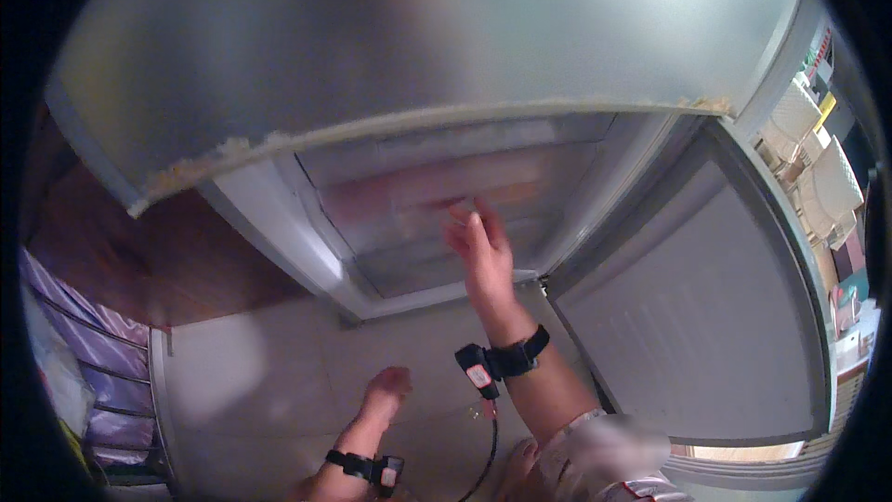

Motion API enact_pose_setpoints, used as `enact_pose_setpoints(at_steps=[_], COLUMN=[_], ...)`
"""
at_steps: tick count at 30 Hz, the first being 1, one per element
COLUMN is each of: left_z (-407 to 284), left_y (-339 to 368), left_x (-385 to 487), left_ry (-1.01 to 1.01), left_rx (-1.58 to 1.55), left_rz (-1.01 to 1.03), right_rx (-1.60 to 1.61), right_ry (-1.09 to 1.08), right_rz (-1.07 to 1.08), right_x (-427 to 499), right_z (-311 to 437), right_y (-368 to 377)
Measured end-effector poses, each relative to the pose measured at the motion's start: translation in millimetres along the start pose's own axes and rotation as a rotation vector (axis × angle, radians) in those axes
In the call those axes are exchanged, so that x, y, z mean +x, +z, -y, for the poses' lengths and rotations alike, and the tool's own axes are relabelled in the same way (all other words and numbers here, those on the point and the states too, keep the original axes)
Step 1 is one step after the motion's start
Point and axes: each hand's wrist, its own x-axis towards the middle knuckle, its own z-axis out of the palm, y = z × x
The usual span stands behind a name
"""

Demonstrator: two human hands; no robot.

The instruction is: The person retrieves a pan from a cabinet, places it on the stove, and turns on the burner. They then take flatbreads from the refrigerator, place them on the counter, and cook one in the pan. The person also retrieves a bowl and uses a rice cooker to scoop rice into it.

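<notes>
In front of me stands a refrigerator with a grey upper door (446, 35). Below it the lower compartment is exposed, its door (690, 307) swung out to the right. Translucent drawer fronts (432, 251) fill the compartment, with blurred reddish and orange shapes behind them. My right hand (481, 244) reaches up before the drawers, fingers bent and apart, holding nothing that I can make out. Whether it touches a drawer is unclear. Low over the floor, my left hand (387, 390) hangs with its fingers curled and blurred. Each wrist wears a black strap with a small device.
Light floor tiles (279, 376) lie beneath my hands. At left are a dark brown panel (167, 258) and a metal rack (104, 369) with purple fabric behind its bars. Cream containers (819, 181) and other items stand beyond the door at right. A black cable (493, 453) trails from the right wrist.
</notes>
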Motion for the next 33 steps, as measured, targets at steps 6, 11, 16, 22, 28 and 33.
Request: enact_pose_setpoints(at_steps=[6, 11, 16, 22, 28, 33], left_z=[7, 7, -7, -32, -72, -141], left_y=[-29, -38, -39, -62, -88, -121], left_x=[-37, -47, -64, -50, -75, -129], left_ry=[0.245, 0.136, 0.240, 0.317, 0.377, 0.678], left_rx=[0.230, 0.032, -0.016, -0.275, -0.408, -0.202], left_rz=[0.110, 0.051, 0.090, -0.048, -0.302, -0.412], right_rx=[0.439, 0.432, 0.365, 0.256, 0.210, 0.168], right_ry=[0.114, 0.061, 0.036, -0.046, -0.015, 0.036], right_rz=[0.011, 0.014, -0.090, -0.112, -0.181, -0.239], right_x=[35, 19, -56, -122, -131, -139], right_z=[12, 8, 24, 29, 42, 41], right_y=[19, 19, 8, -5, -5, -15])
